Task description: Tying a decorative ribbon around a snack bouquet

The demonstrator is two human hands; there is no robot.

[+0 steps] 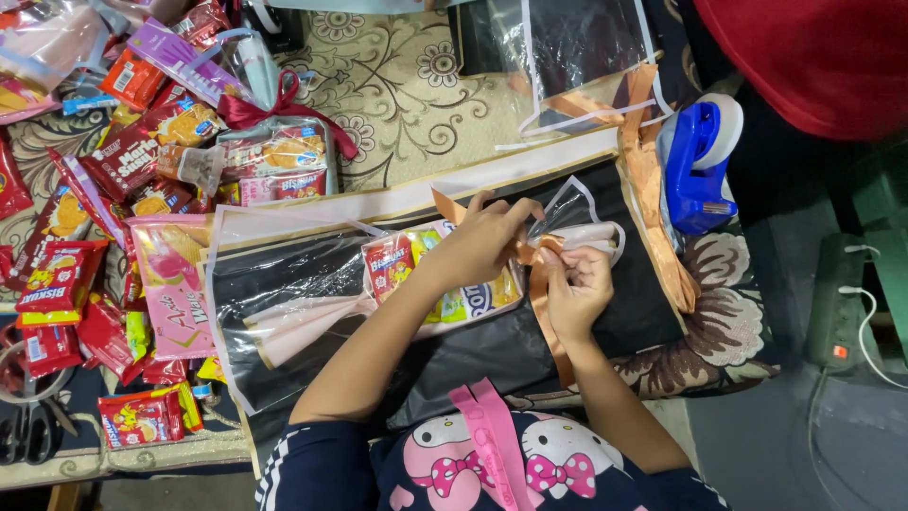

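My left hand [482, 237] and my right hand [579, 284] both pinch an orange satin ribbon [541, 284] that wraps the neck of a clear plastic gift bag [445, 270] filled with snack packets. The bag lies on its side on a black sheet [473, 355] in front of me. One ribbon tail runs down toward my body, another sticks up past my left fingers. A pink ribbon [492, 440] hangs over my shirt.
A heap of red and pink snack packets [104, 237] covers the left side, with a finished bag tied in dark red ribbon [274, 147]. A blue tape dispenser [698, 166] stands right, near more orange ribbon [653, 189]. Scissors [28, 421] lie bottom left. A power strip [837, 303] sits far right.
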